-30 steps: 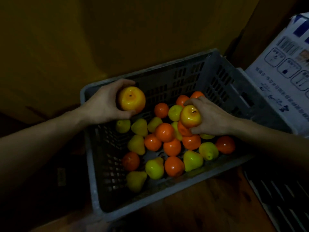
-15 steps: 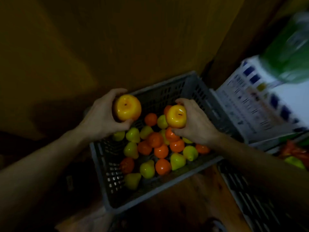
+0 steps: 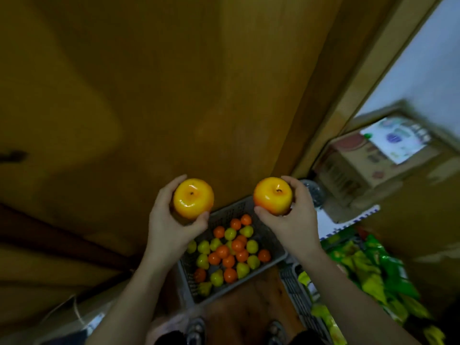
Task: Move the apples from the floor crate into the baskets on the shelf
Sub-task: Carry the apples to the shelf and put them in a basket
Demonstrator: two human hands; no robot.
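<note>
Head view.

1. My left hand grasps the left apple. The thumb curls under its lower right side and the fingers wrap its left side. The stem dimple faces the camera.
2. My right hand grasps the right apple. The thumb sits below the fruit and the fingers wrap its right side. The stem faces the camera.
3. Both apples are yellow-orange. They sit level with each other at centre frame, well apart, with a clear gap between them.
4. The crate lies on the floor below and between the two hands, at lower centre of the frame. Neither apple touches it. It holds round orange fruit mixed with yellow-green pears.

Edges and room:

1. A wooden panel fills the upper and left frame directly behind both apples. The crate's far wall stands close against it.
2. A cardboard box stands at right, just beyond the right hand.
3. A second crate lies just beside the first at lower right. It holds green packets.
4. A strip of wooden floor shows between the crate's near edge and my shoes at the bottom edge.
</note>
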